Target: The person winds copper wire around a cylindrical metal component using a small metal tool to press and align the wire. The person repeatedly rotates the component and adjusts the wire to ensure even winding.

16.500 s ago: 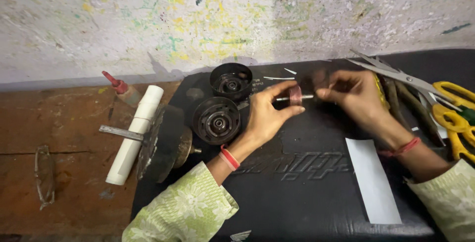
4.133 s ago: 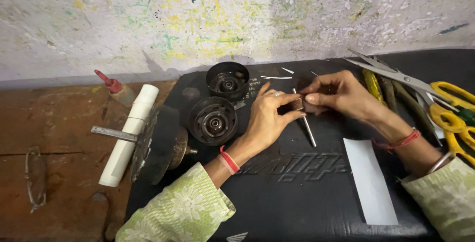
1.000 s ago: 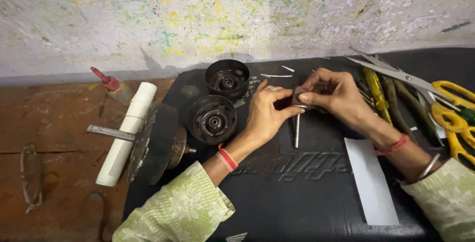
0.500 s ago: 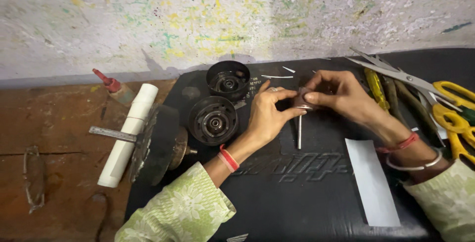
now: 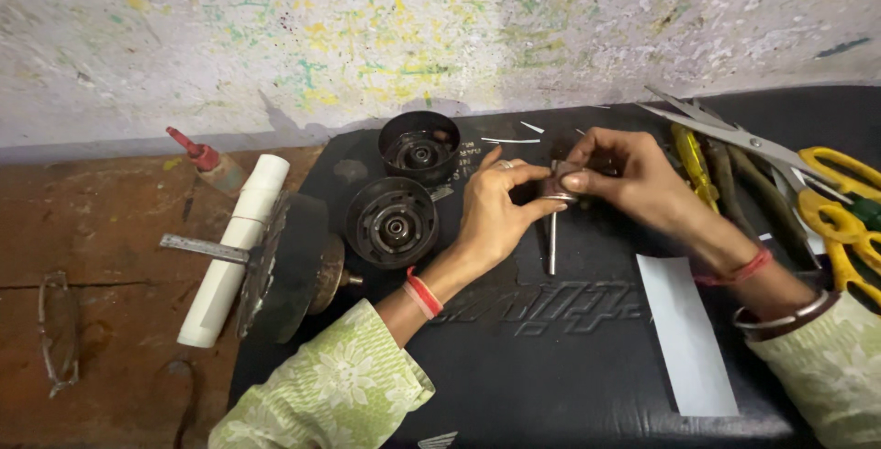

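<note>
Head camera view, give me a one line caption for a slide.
Left hand and right hand hold a small metal shaft part above a black mat, two round black housings nearby.

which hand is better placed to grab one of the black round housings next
Left. The left hand is right beside the nearer black housing; the right hand is farther off. Both hands pinch the small part with the metal shaft.

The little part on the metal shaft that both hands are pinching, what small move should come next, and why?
Probably steady the metal shaft upright with the left hand and work the small part squarely down it with the right hand. The shaft hangs down toward the black mat, and both hands grip only its top, so it could tilt.
</note>
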